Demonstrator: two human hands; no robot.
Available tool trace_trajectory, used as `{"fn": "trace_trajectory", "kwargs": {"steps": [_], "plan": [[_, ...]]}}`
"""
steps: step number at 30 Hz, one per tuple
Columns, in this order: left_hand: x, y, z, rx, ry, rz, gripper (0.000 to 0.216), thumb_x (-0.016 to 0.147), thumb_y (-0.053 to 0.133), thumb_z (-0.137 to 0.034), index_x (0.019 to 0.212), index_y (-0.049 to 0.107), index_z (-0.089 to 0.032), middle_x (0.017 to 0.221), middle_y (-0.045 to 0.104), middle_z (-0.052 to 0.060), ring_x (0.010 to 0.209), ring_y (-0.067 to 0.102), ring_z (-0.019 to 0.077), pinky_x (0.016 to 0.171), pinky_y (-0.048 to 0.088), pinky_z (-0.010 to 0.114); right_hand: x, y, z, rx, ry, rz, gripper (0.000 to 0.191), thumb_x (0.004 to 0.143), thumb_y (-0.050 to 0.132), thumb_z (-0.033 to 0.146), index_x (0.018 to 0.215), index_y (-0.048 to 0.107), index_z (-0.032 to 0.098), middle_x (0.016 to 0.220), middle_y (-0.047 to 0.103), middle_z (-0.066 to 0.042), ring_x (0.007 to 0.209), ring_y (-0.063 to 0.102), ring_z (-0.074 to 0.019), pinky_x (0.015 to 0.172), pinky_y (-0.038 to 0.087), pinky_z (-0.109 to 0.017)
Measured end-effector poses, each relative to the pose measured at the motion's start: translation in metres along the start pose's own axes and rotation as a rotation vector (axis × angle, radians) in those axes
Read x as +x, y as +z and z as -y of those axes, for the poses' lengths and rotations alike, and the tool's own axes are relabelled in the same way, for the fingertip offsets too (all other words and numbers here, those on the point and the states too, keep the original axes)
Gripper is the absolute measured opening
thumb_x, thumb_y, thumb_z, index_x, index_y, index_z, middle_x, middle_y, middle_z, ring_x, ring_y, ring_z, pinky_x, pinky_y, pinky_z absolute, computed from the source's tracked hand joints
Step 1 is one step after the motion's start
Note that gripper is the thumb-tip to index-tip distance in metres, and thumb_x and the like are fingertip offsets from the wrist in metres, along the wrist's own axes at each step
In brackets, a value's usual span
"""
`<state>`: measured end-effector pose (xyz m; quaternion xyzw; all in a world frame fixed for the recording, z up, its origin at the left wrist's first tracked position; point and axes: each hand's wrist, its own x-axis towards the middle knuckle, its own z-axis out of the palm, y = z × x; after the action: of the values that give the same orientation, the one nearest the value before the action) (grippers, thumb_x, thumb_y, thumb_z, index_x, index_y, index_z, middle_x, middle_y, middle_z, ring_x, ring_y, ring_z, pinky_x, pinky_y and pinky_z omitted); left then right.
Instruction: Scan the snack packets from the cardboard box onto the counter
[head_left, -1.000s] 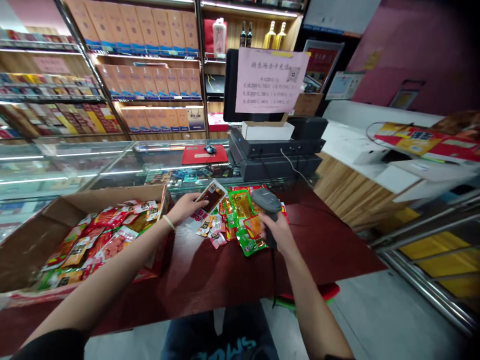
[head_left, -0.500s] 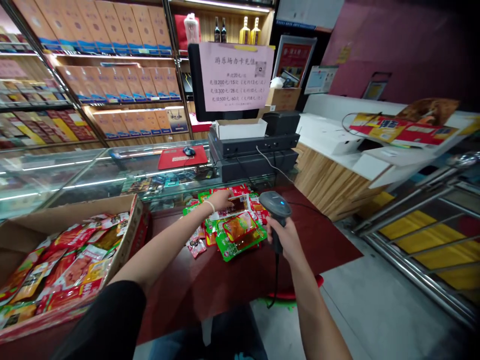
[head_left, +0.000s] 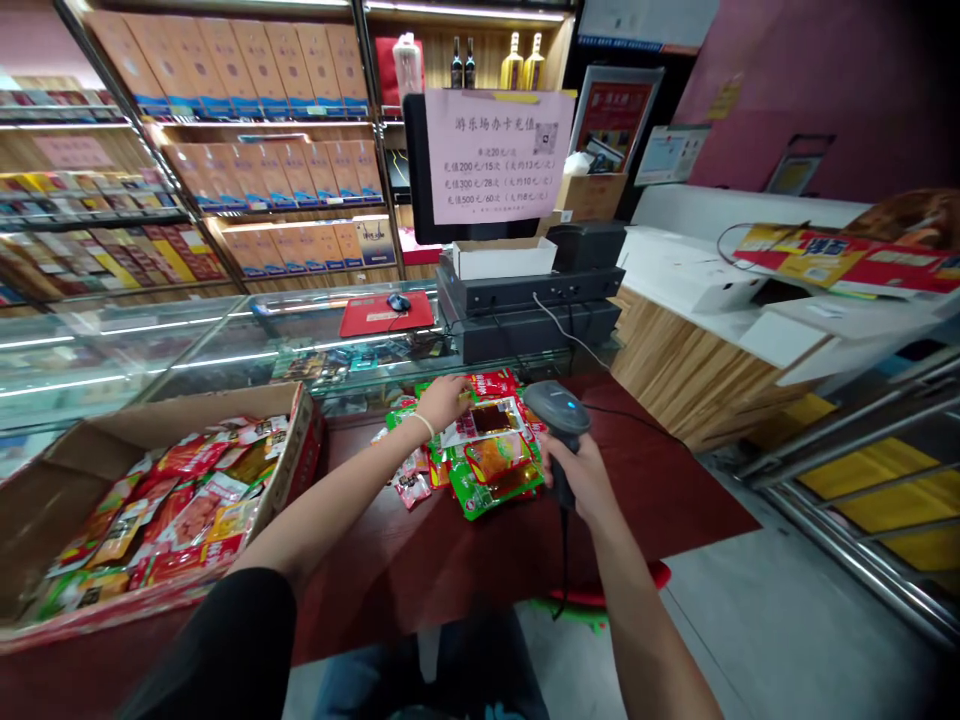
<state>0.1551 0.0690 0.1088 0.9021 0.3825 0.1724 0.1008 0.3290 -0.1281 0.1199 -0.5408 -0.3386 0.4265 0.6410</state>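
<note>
My right hand (head_left: 581,480) is wrapped round the grip of a grey barcode scanner (head_left: 559,412), whose head points left over a pile of snack packets (head_left: 491,465) on the dark red counter (head_left: 420,560). My left hand (head_left: 442,400) reaches across and rests on the far side of the pile, fingers touching a packet with a white border and brown centre (head_left: 487,420). Whether the fingers grip that packet is unclear. Green and red packets lie beneath it.
A cardboard box (head_left: 52,480) full of snack packets sits at the left. Behind the counter is a glass display case (head_left: 225,345), a red mouse mat with a mouse (head_left: 386,312), and a till with a monitor carrying a pink notice (head_left: 499,155). Shelves of goods line the back.
My left hand carried the brown-centred packet from above the pile's left side and set it down on top of the pile. The scanner stayed in my right hand.
</note>
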Motion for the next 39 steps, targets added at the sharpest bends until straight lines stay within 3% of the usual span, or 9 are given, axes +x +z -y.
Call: {"fn": "trace_trajectory", "kwargs": {"steps": [5, 11, 19, 24, 28, 32, 35, 39], "plan": [[-0.031, -0.038, 0.017, -0.131, -0.090, -0.062, 0.025, 0.084, 0.062, -0.032, 0.103, 0.069, -0.018, 0.093, 0.069, 0.008, 0.086, 0.063, 0.0221, 0.077, 0.045, 0.030, -0.002, 0.028, 0.005, -0.078, 0.010, 0.091, 0.035, 0.074, 0.073, 0.045, 0.066, 0.050, 0.020, 0.048, 0.051, 0.005, 0.034, 0.044, -0.0081, 0.033, 0.037, -0.020], [-0.095, -0.100, 0.050, -0.230, -0.186, -0.186, 0.027, 0.087, 0.056, -0.040, 0.099, 0.070, -0.020, 0.075, 0.067, 0.002, 0.070, 0.060, 0.0168, 0.065, 0.040, 0.025, -0.007, 0.079, 0.004, -0.067, 0.023, 0.228, 0.038, 0.072, 0.076, 0.046, 0.092, 0.058, 0.019, 0.051, 0.052, 0.007, 0.035, 0.046, -0.0102, 0.034, 0.039, -0.022], [-0.202, -0.167, 0.140, -0.190, -0.417, -0.370, 0.028, 0.085, 0.058, -0.040, 0.100, 0.070, -0.020, 0.083, 0.071, 0.002, 0.075, 0.063, 0.0170, 0.070, 0.043, 0.026, -0.011, 0.182, -0.003, -0.112, 0.026, 0.455, 0.036, 0.072, 0.075, 0.049, 0.072, 0.056, 0.019, 0.047, 0.050, 0.005, 0.034, 0.047, -0.0100, 0.033, 0.039, -0.022], [-0.268, -0.195, 0.193, -0.134, -0.576, -0.464, 0.028, 0.084, 0.058, -0.039, 0.100, 0.069, -0.019, 0.094, 0.073, 0.006, 0.086, 0.067, 0.0202, 0.077, 0.046, 0.028, -0.017, 0.252, -0.015, -0.104, 0.036, 0.604, 0.033, 0.074, 0.073, 0.046, 0.087, 0.059, 0.018, 0.051, 0.051, 0.007, 0.033, 0.046, -0.0088, 0.033, 0.039, -0.021], [-0.308, -0.207, 0.226, -0.079, -0.680, -0.508, 0.028, 0.083, 0.058, -0.038, 0.101, 0.068, -0.018, 0.097, 0.072, 0.007, 0.087, 0.066, 0.0203, 0.079, 0.047, 0.028, -0.022, 0.299, -0.027, -0.117, 0.030, 0.692, 0.030, 0.076, 0.071, 0.044, 0.087, 0.056, 0.019, 0.051, 0.052, 0.008, 0.033, 0.047, -0.0093, 0.033, 0.039, -0.021], [-0.329, -0.203, 0.253, -0.015, -0.741, -0.442, 0.029, 0.085, 0.055, -0.038, 0.102, 0.068, -0.018, 0.089, 0.069, 0.006, 0.081, 0.064, 0.0202, 0.075, 0.046, 0.029, -0.027, 0.336, -0.038, -0.111, 0.034, 0.773, 0.031, 0.077, 0.069, 0.045, 0.086, 0.053, 0.020, 0.049, 0.051, 0.009, 0.031, 0.045, -0.0092, 0.032, 0.037, -0.021], [-0.331, -0.193, 0.275, 0.068, -0.730, -0.313, 0.032, 0.083, 0.057, -0.034, 0.108, 0.065, -0.016, 0.092, 0.067, 0.009, 0.085, 0.063, 0.0220, 0.079, 0.047, 0.031, -0.030, 0.354, -0.046, -0.129, 0.047, 0.809, 0.031, 0.078, 0.068, 0.044, 0.087, 0.052, 0.020, 0.050, 0.051, 0.009, 0.032, 0.045, -0.0089, 0.032, 0.037, -0.020], [-0.326, -0.172, 0.303, 0.230, -0.622, -0.039, 0.059, 0.073, 0.066, -0.022, 0.130, 0.052, -0.015, 0.122, 0.058, 0.016, 0.112, 0.057, 0.0276, 0.097, 0.042, 0.035, -0.030, 0.372, -0.051, -0.164, 0.084, 0.840, 0.030, 0.077, 0.068, 0.043, 0.086, 0.050, 0.021, 0.050, 0.053, 0.008, 0.034, 0.046, -0.0095, 0.032, 0.037, -0.020]]}}
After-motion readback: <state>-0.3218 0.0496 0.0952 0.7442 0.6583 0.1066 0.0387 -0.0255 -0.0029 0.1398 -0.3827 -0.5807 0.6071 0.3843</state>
